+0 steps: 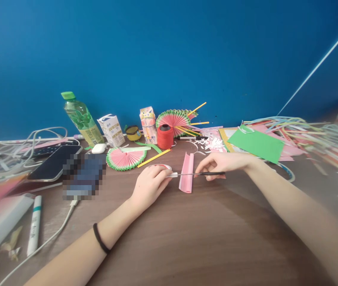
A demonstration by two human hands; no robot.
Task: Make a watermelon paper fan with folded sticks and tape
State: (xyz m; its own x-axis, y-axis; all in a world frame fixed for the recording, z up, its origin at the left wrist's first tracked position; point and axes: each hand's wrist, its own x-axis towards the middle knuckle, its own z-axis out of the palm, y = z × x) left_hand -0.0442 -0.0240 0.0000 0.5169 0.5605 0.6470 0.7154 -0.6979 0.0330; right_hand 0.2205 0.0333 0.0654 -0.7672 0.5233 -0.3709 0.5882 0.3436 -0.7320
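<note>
My left hand (153,183) is closed round a roll of tape (165,166), mostly hidden behind the fingers. A short white tape end (173,174) sticks out from my fingertips. My right hand (213,165) is closed on a pair of scissors (212,173) with a dark handle. Their thin blades point left and meet the white tape end. Below the blades, between my hands, lies a folded pink paper strip (186,183) with creases along its length.
A red thread spool (165,139), pleated paper fans (126,159), a yellow stick (153,158) and white paper scraps (212,143) lie behind my hands. Green paper (256,143) is at right. Phones (55,162), a marker (34,224) and a tilted bottle (82,121) are at left.
</note>
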